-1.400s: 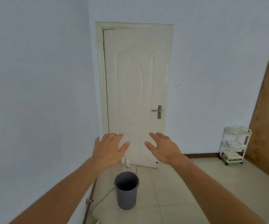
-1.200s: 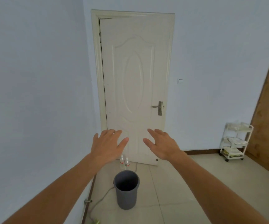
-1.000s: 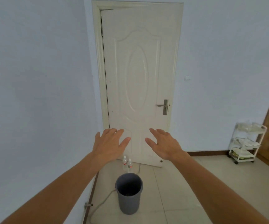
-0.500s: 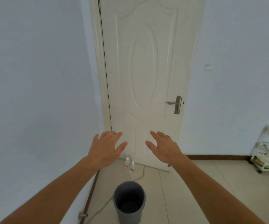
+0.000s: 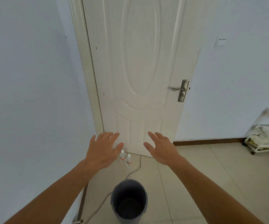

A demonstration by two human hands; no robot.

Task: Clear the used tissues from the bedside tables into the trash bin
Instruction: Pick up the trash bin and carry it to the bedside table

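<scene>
The bin (image 5: 129,200) sat on the floor tiles right below and between both outstretched arms, closer in than the hands, and its inside looked dark so I couldn't tell what was in it. Left hand (image 5: 103,150) was held out palm down, fingers loosely spread, nothing in it. Right hand (image 5: 161,149) was the same deal, open and flat, fingers a bit apart, holding nothing. Just past the left hand's thumb stood two small bottles (image 5: 125,157) side by side, with a cable (image 5: 133,171) running along the floor by them. Beyond both hands was the white door (image 5: 140,70), shut, its handle (image 5: 179,90) up above the right hand. Way off right of the right hand stood a white cart (image 5: 266,135).
</scene>
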